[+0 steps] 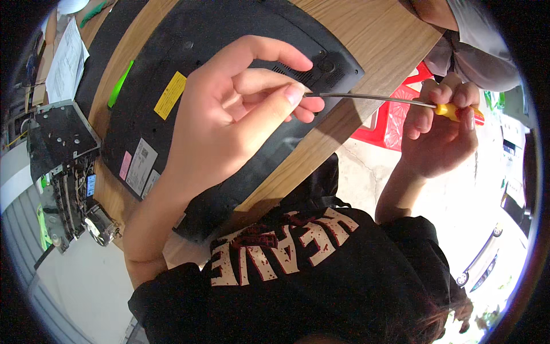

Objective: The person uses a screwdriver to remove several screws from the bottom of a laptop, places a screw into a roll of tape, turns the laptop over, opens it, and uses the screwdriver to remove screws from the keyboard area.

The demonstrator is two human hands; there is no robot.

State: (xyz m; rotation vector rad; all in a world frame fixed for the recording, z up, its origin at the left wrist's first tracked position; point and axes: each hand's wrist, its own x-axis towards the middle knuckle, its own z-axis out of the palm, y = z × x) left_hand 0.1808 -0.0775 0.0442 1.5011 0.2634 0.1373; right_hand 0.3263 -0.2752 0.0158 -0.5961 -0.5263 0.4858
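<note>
Screwdriver [378,98] seems light and stiff, best gripped by its yellow handle [445,111], where the right hand [433,143] is curled; the left hand [220,112], half open, pinches the tip [310,94].

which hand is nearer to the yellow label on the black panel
Left. The left hand is over the black panel, just right of the yellow label; the right hand, gripping the screwdriver handle, is much farther right, beyond the table edge.
</note>
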